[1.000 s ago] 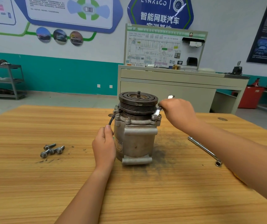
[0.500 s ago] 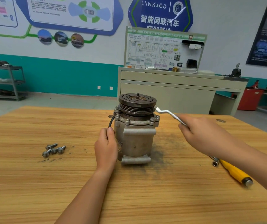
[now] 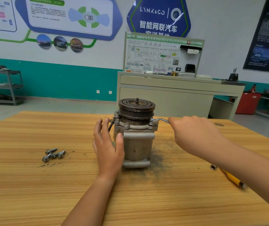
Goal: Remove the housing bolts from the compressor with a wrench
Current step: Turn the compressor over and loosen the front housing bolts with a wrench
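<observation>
Bracing compressor (image 3: pixel 137 144) against wrench torque, left hand (image 3: pixel 108 147) presses flat-fingered on its side; right hand (image 3: pixel 194 136) clasps wrench (image 3: pixel 160 119) seated on bolt (image 3: pixel 151 124).

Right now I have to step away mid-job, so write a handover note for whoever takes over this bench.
Left hand: open, fingers straight, thumb against the upright grey metal compressor on the wooden table.
Right hand: grips the silver offset wrench, its end over the flange's right corner.
Done: several loose grey bolts lie left of the compressor.
Left: the front flange bolt is in place; the corner under the wrench is being worked. Remove both.
A yellow-handled tool lies at the right.
</observation>
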